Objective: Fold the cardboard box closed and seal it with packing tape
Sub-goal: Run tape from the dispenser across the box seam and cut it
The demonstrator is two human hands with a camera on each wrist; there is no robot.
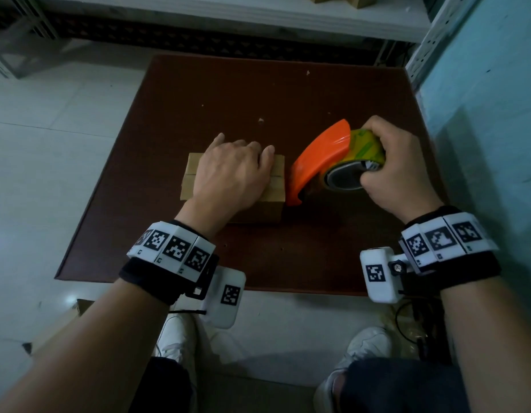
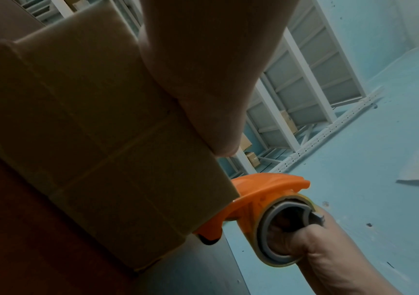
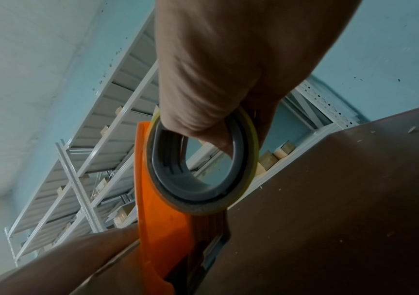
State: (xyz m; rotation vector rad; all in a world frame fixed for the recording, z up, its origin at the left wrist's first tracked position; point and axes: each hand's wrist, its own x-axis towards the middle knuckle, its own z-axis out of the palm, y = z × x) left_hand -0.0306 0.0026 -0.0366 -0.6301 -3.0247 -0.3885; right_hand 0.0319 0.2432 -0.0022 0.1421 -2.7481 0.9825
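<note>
A small cardboard box (image 1: pixel 192 171) sits on the dark brown board (image 1: pixel 258 93) with its top flaps folded flat. My left hand (image 1: pixel 228 171) lies palm-down on top of it, fingers straight and pressing the flaps; the wrist view shows the box (image 2: pixel 89 129) side under that hand (image 2: pixel 203 69). My right hand (image 1: pixel 398 165) grips an orange tape dispenser (image 1: pixel 320 156) by its roll of yellowish packing tape (image 1: pixel 365 147), thumb hooked in the grey core (image 3: pixel 195 171). The dispenser (image 3: pixel 168 239) nose touches the box's right side low down. The same dispenser (image 2: pixel 261 191) shows past the box corner.
The board lies on a pale tiled floor (image 1: pixel 49 129). White metal shelving (image 1: pixel 258 16) runs along the back and a light blue wall (image 1: pixel 496 99) stands at the right. My shoes (image 1: pixel 177 338) and a black cable (image 1: pixel 413 323) are near the board's front edge.
</note>
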